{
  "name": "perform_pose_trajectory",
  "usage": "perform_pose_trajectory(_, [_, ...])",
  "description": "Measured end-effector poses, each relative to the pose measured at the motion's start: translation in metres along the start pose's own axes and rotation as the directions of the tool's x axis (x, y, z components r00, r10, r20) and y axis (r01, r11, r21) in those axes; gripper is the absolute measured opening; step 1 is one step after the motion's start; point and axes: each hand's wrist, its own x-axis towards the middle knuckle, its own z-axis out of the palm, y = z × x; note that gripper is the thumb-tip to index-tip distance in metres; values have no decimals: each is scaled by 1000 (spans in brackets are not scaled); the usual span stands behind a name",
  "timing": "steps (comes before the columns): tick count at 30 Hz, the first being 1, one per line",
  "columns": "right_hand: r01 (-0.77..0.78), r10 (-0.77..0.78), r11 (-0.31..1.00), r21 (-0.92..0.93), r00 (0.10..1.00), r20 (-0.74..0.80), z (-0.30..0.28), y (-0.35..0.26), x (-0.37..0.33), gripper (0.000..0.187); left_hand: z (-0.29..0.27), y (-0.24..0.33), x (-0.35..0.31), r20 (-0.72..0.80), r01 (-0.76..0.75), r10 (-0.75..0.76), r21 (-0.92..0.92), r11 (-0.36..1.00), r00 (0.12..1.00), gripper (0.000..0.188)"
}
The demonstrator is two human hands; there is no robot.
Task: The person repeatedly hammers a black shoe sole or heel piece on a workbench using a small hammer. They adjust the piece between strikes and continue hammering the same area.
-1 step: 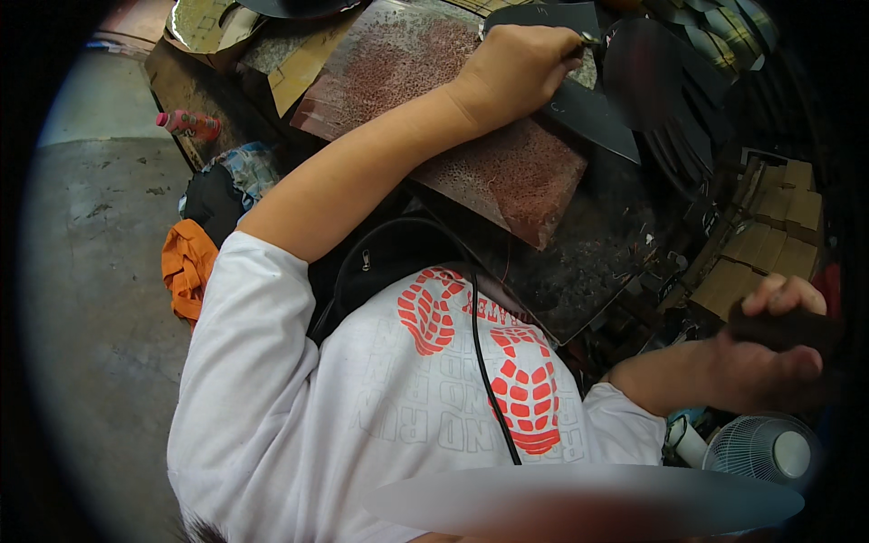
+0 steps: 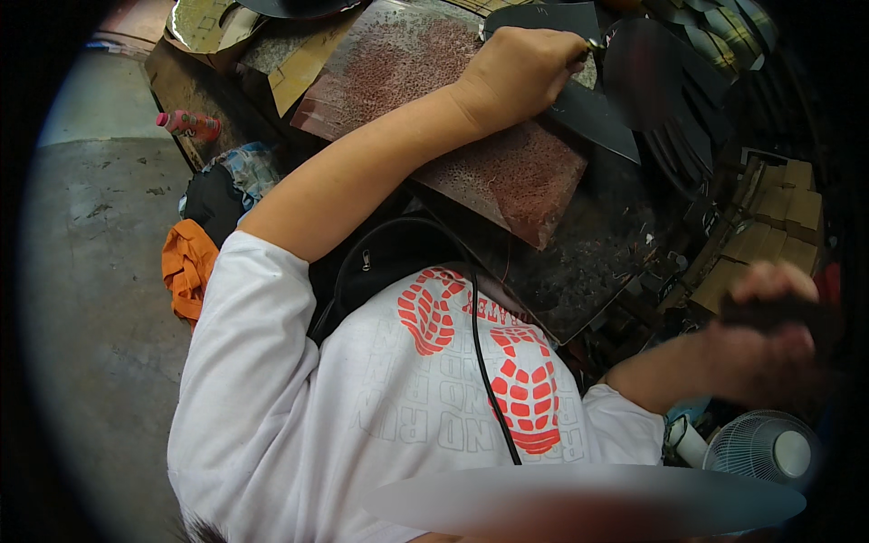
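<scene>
The right hand, gripping a dark block, shifted slightly toward the bench's right edge; the left hand, pinching a small metallic piece, stayed, likely steadying.

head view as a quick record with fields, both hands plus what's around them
left hand: closed around a small metal-tipped thing, at the top of the view
right hand: blurred, gripping a dark block, at the right edge
below left forearm: pitted reddish-brown board
near left hand: dark flat sheet
left side: pink bottle, orange cloth
near right hand: cardboard boxes, fan
unclear: exact kind of either held thing
</scene>
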Motion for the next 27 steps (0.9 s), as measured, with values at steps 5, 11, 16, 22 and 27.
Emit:
perform_pose_trajectory(5, [-458, 545, 743, -489, 837, 44, 15, 62, -53, 54, 0, -3, 1, 39, 63, -63, 15, 998, 997, 15])
perform_pose_trajectory(11, [-438, 577, 708, -554, 811, 96, 21, 67, -67, 55, -10, -11, 2, 330, 694, -699, -640, 329, 635, 13])
perform_pose_trajectory(16, [-486, 609, 668, -563, 793, 38, 28, 66, -61, 55, -13, -8, 3, 306, 703, -639, -419, 575, 706, 15])
perform_pose_trajectory(22, [-429, 474, 799, -421, 881, 3, -3, 61, -69, 53, -17, 0, 6, 288, 671, -609, -399, 625, 739, 15])
perform_pose_trajectory(27, [-67, 36, 961, -269, 993, -117, -8, -11, -14, 47, -22, -1, 8, 345, 552, -465, -222, 804, 816, 15])
